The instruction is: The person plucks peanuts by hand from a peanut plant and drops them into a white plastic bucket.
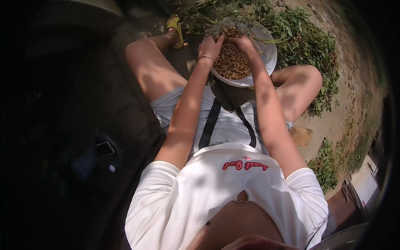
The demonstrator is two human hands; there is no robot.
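Note:
A round white plastic tub (271, 59) stands on the ground between my bent legs. Loose peanuts in their shells (232, 64) cover its bottom. Over its far side lies an uprooted peanut plant (215, 19), with a cluster of pods (229, 30) at its roots. My left hand (211, 47), with a bangle at the wrist, grips the cluster from the left. From the right, my right hand (243, 44) closes on the same cluster. The fingertips of both hands are partly hidden among pods and stems.
More leafy peanut plants (307, 40) are heaped right of the tub, with another green clump (326, 165) nearer. A wooden block (301, 136) lies beside my right thigh. In shade at left are a phone (104, 149) and a small white case (112, 168). Part of another person's leg (340, 203) shows at lower right.

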